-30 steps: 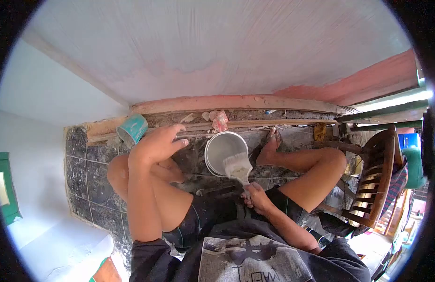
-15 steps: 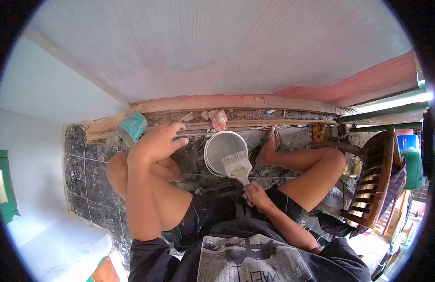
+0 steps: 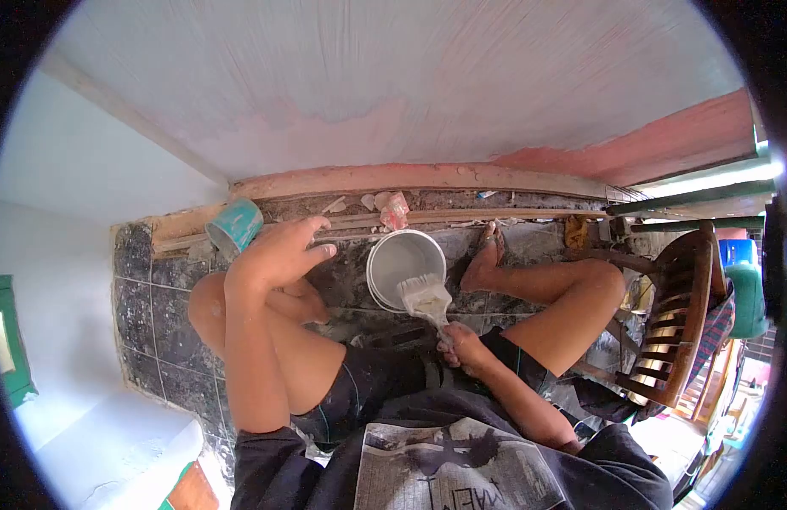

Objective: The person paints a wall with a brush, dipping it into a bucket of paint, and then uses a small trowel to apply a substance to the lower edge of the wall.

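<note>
My right hand [image 3: 463,345] grips the handle of a wide paintbrush [image 3: 425,297] whose pale, paint-loaded bristles rest over the near rim of a white bucket [image 3: 402,259] on the dark tiled floor. My left hand [image 3: 278,252] hangs over my raised left knee with fingers spread and holds nothing. I am squatting, legs bent either side of the bucket, my right foot [image 3: 487,259] just right of it.
A teal can [image 3: 234,227] lies tipped by the wall base, left of my left hand. Debris and a pink scrap [image 3: 395,211] line the skirting. The pale painted wall [image 3: 393,85] rises ahead. A wooden chair [image 3: 678,323] stands close at right.
The brush and my right hand have shifted slightly up toward the bucket; the view has tilted a little. My left hand stays draped over the knee.
</note>
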{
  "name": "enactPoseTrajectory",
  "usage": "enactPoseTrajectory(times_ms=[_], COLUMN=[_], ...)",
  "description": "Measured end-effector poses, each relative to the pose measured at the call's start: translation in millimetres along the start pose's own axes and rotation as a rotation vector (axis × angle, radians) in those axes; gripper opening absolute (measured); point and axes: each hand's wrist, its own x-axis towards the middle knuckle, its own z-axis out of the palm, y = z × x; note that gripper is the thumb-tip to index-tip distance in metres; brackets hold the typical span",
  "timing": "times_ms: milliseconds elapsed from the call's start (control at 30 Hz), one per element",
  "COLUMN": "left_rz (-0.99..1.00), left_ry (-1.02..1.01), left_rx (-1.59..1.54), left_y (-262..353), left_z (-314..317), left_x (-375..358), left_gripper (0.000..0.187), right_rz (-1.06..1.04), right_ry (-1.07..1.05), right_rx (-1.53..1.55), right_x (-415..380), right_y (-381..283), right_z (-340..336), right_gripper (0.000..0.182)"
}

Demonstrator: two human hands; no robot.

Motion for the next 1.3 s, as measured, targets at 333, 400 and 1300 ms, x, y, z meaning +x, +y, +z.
enactPoseTrajectory(times_ms=[333,400,1300], left_rz=[0.060,0.105,0.062], left_ry=[0.048,0.102,0.068], left_rx=[-0.013,0.020,-0.043], left_y=[-1.4,-7.7,-7.1], left_z=[2.3,6.4,-5.4], left_x=[0.7,1.1,-11.9], left_gripper=[0.046,0.045,0.045], right_rz=[-0.118,-0.151,-0.439], right_ry=[0.058,-0.005,0.021], right_rx=[-0.050,-0.022,0.208], right_x=[-5.5,-19.4,129.0], right_y=[-8.8,-36.8,-213.4], right_z=[16.9,36.3,106.3], right_gripper=[0.024,0.025,0.031])
